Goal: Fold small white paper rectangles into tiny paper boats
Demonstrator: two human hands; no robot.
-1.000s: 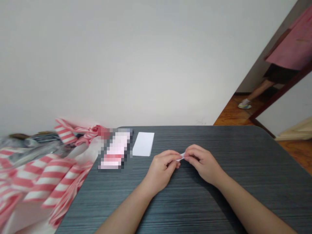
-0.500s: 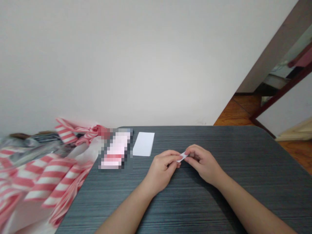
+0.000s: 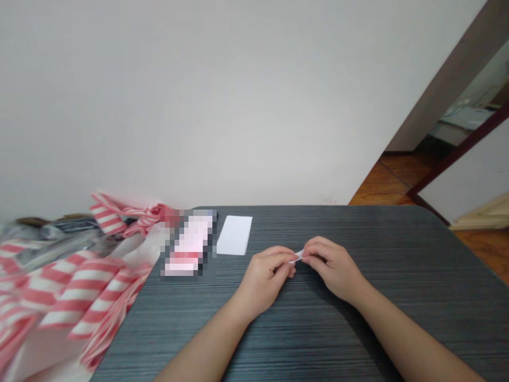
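Between my two hands, just above the dark table (image 3: pixel 254 350), is a small piece of white paper (image 3: pixel 298 257). My left hand (image 3: pixel 268 278) is closed, pinching the paper's left end between thumb and fingers. The right end is pinched by my right hand (image 3: pixel 328 268), its thumb below and fingers curled over the top. Only a narrow strip shows between the fingertips, so most of the paper is hidden. Beyond my left hand lies a flat stack of white paper sheets (image 3: pixel 234 235).
A pixelated, phone-like flat object (image 3: pixel 191 243) lies left of the stack. Red-and-white striped cloth (image 3: pixel 79 286) and clear plastic heap along the table's left side. A pale wall (image 3: pixel 254 106) rises behind the table. Wooden floor (image 3: pixel 382 178) and a dark-red-edged panel (image 3: pixel 469 164) are at right.
The strip of white paper between my fingertips looks narrower and slightly turned. My right fingers have shifted a little; both hands stay almost in place.
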